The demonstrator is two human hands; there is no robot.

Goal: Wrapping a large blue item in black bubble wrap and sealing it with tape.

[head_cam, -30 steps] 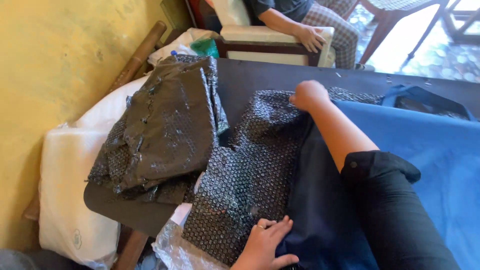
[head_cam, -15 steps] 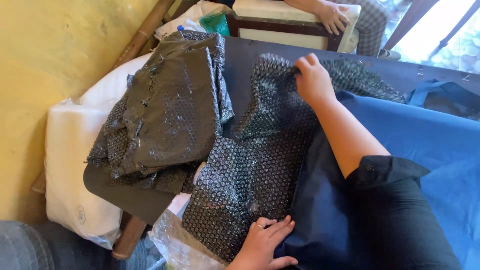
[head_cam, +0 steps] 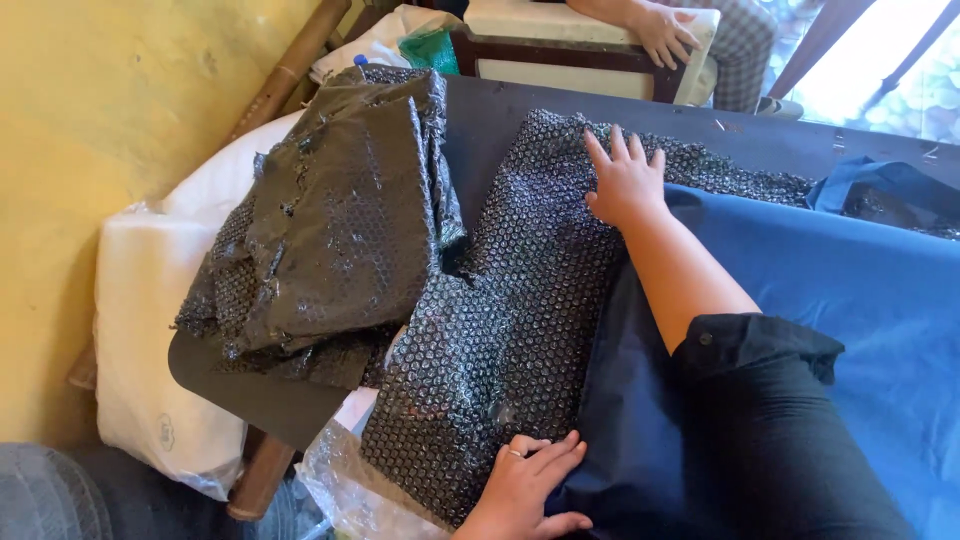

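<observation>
Head view: looking down on a dark worktable [head_cam: 760,140] with black bubble wrap and blue cloth being handled together. Right hand [head_cam: 628,180] lying flat at the far end of the black bubble-wrap sheet [head_cam: 520,300], fingers spread and pressing it down, holding nothing. Left hand [head_cam: 525,485] resting at the near end, fingers together and laid flat along the line where the wrap meets the blue fabric [head_cam: 880,300]; thumb side out of frame, so any grip underneath not showing. Sheet lying lengthwise across the table's middle, its near end hanging past the edge, its right margin touching or slightly under the dark fold of fabric; which one overlaps not clear. Judging progress: sheet already spread out and smoothed flat, fabric already laid beside it; no folding-over, taping or closing showing yet, so probably early to middle. Counting: one sheet under the hands; one crumpled pile of black bubble wrap [head_cam: 330,220] just to its left, number of pieces not separable; one blue fabric; one clear plastic bag [head_cam: 345,490] below the table edge; one white sack [head_cam: 150,330] against the yellow wall [head_cam: 110,110]; two own hands; another person's hand [head_cam: 662,35] on a white block at the top.
</observation>
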